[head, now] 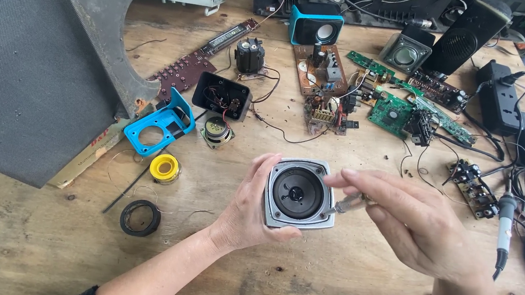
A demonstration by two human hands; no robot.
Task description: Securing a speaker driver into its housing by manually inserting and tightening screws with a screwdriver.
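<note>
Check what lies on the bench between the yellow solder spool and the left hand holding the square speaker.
Head view: only bare wooden bench lies between the yellow solder spool and the left hand gripping the square speaker, apart from thin wire.

Small square silver-framed speaker [300, 194] with black cone, face up, above wooden bench centre.
</note>
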